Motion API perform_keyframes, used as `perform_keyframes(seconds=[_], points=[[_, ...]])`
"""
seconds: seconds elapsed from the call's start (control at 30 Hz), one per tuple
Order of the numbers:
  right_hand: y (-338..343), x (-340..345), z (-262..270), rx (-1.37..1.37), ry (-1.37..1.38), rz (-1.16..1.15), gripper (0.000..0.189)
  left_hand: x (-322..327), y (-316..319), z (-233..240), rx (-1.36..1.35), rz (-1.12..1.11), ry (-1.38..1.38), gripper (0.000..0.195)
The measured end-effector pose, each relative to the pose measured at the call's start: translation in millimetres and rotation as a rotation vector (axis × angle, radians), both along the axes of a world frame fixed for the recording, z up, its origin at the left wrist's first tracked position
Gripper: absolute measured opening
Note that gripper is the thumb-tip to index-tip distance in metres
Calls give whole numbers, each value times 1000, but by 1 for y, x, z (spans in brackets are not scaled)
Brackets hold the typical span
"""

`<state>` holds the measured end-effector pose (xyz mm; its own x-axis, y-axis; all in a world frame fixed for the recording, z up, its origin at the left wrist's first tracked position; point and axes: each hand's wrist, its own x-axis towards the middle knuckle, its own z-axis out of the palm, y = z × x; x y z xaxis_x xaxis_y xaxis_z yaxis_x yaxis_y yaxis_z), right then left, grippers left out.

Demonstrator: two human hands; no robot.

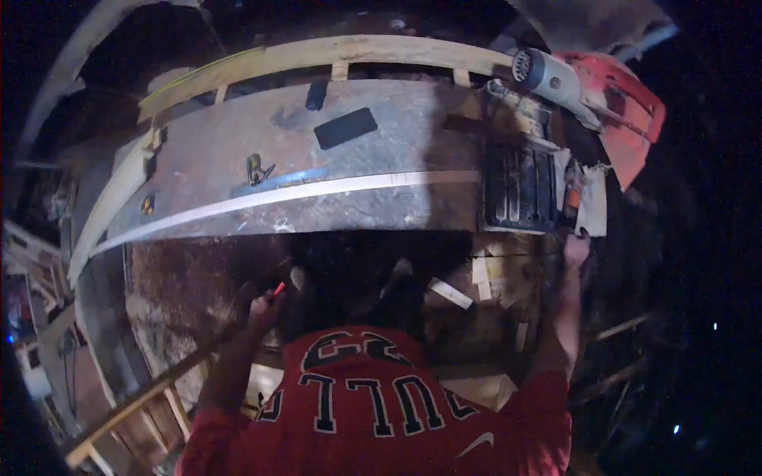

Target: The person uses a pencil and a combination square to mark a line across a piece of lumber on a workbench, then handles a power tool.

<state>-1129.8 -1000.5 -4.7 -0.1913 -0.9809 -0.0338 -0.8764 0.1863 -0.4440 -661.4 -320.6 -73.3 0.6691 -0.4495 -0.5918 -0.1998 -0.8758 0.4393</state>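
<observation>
My left hand (262,308) is low at the left, above the dark floor and short of the bench's near edge. Its fingers are closed around a slim object with a bright red end (279,289), perhaps a marker. My right hand (576,249) reaches to the right end of the bench, at the near end of a black and orange tool (572,199). Whether its fingers grip that tool is too blurred to tell. A long pale wooden strip (333,187) lies along the metal-topped bench (202,143). Behind it are a blue bar (300,177) and a small spring clamp (256,169).
A red power saw (631,101) with a grey motor (550,77) stands at the back right, beside a black ribbed base (518,187). A dark rectangular block (346,128) lies on the bench. Wooden rails (369,49) border it. Wood offcuts (451,293) lie below.
</observation>
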Motion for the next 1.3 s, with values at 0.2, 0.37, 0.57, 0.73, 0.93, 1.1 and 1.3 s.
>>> perform_keyframes(seconds=[0.2,0.37,0.57,0.73,0.93,1.1,1.3], points=[[-72,-13,-39,168,-137,150,42,-53,0,51,204,44,-63,50],[-77,-15,-57,203,-227,182,42,-67,-14,73,69,57,-188,47],[-65,-26,-65,171,-413,151,41,-64,-53,96,0,-31,-151,41],[-2,-26,-57,128,-712,65,41,-58,-80,101,-63,32,-97,33],[133,-18,-22,114,-1064,-55,41,-50,-130,75,-141,-387,-141,32],[260,19,6,136,-1255,-71,40,-58,-200,106,-269,-511,273,39],[378,119,26,175,-1398,53,40,-79,-230,107,-442,-1084,461,61]])
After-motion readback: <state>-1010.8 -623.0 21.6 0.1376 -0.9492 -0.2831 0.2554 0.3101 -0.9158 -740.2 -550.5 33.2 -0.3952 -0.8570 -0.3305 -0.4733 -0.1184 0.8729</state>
